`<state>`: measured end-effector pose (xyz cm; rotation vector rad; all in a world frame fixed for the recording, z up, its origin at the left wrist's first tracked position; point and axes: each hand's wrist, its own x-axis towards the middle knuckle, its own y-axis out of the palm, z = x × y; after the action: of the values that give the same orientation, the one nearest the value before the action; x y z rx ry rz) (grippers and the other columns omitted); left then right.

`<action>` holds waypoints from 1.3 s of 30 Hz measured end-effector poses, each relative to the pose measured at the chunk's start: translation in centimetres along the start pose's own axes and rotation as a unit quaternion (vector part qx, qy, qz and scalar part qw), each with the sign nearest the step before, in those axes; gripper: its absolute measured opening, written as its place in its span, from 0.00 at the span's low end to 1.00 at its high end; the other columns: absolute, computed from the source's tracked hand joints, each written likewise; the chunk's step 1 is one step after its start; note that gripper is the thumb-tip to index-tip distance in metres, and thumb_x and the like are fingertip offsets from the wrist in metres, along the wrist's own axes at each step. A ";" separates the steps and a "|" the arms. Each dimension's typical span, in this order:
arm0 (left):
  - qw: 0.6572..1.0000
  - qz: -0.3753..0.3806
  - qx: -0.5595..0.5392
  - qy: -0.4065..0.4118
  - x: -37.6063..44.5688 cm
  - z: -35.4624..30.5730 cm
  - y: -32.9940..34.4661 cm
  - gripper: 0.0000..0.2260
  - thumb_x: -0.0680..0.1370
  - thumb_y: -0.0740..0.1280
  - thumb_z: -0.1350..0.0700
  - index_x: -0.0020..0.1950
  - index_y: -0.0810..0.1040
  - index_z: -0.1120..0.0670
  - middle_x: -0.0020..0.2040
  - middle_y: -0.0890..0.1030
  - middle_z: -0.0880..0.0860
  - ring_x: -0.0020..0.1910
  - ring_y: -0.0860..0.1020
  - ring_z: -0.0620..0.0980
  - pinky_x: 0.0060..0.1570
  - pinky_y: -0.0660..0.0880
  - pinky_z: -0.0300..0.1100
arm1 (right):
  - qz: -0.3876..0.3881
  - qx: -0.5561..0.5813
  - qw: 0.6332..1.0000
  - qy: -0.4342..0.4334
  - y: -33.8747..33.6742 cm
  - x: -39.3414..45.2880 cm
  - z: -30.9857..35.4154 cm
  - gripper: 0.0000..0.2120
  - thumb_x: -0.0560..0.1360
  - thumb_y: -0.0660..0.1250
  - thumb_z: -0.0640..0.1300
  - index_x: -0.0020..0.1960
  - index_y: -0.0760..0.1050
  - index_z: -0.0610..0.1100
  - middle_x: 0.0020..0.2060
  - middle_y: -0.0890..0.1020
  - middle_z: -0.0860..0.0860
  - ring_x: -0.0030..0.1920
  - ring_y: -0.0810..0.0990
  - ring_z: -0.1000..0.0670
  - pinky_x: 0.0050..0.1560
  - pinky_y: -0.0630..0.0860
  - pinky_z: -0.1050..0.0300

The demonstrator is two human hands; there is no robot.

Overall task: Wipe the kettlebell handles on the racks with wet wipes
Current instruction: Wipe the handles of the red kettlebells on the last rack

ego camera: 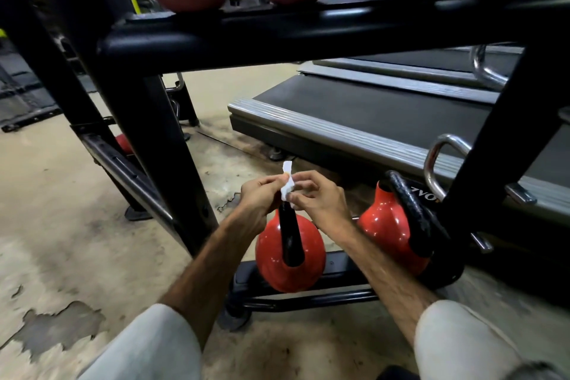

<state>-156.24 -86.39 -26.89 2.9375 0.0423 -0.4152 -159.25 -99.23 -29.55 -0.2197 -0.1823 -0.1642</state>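
I'm looking down under the black rack [277, 37] here, and both hands are up front, meeting over the nearer red kettlebell [290, 259]. The left hand [262, 197] has its fingers curled in, pinching the small white wet wipe [287, 185] from the left; the right hand [317, 197] pinches the same wipe from the right, fingertips drawn together on it. The wipe is bunched between them, one end poking up above the knuckles, and it sits right at the top of that kettlebell's black handle [291, 237]; whether it actually touches the handle I can't tell, the fingers cover the spot. The kettlebell rests on the rack's bottom rail [308, 299], low to the floor [61, 225]. Just to its right sits a second red kettlebell [388, 228], its black handle tilted toward the rack's upright. Behind them I see a treadmill [370, 120], and overhead the upper shelf carries dark red and yellow kettlebells.
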 end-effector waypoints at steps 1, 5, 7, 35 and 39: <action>1.000 0.011 -0.004 0.006 -0.1 0.1 0.0 0.03 0.75 0.70 0.62 0.43 0.81 0.61 0.39 0.83 0.59 0.32 0.81 0.51 0.33 0.80 0.39 | -0.007 0.000 1.000 0.007 0.0 0.1 -0.1 0.12 0.68 0.77 0.38 0.49 0.82 0.48 0.40 0.85 0.50 0.38 0.86 0.50 0.42 0.84 0.51; 0.995 -0.006 0.087 0.055 0.4 1.0 -1.3 0.05 0.76 0.69 0.60 0.50 0.80 0.61 0.47 0.83 0.60 0.41 0.82 0.52 0.46 0.81 0.43 | -0.097 0.037 0.994 0.041 -0.4 1.3 -1.4 0.09 0.70 0.74 0.35 0.41 0.80 0.48 0.35 0.83 0.50 0.33 0.84 0.49 0.38 0.83 0.53; 0.946 0.011 0.290 0.142 1.0 1.5 -2.2 0.09 0.73 0.72 0.58 0.53 0.82 0.56 0.50 0.84 0.53 0.47 0.82 0.47 0.52 0.80 0.44 | -0.106 0.081 0.987 0.089 -1.0 1.9 -2.8 0.09 0.73 0.72 0.33 0.43 0.80 0.48 0.36 0.83 0.48 0.34 0.83 0.50 0.38 0.83 0.55; 0.775 0.155 0.586 0.177 4.4 -0.3 -1.8 0.18 0.63 0.80 0.57 0.50 0.83 0.56 0.45 0.85 0.53 0.49 0.82 0.50 0.56 0.78 0.49 | -0.130 0.150 0.947 0.252 4.7 5.9 -8.6 0.14 0.59 0.81 0.55 0.39 0.84 0.49 0.37 0.86 0.52 0.41 0.86 0.51 0.49 0.83 0.53; 0.789 0.133 0.576 0.166 3.3 -0.3 -1.4 0.18 0.63 0.80 0.60 0.51 0.83 0.57 0.46 0.85 0.53 0.48 0.82 0.49 0.56 0.78 0.47 | -0.037 0.201 0.948 0.245 2.6 4.2 -5.5 0.03 0.72 0.72 0.35 0.43 0.80 0.41 0.45 0.85 0.40 0.43 0.84 0.46 0.49 0.83 0.52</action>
<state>-153.05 -84.93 -27.76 4.0475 -0.8800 0.2728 -153.85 -98.59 -34.51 0.2379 0.2733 -0.2467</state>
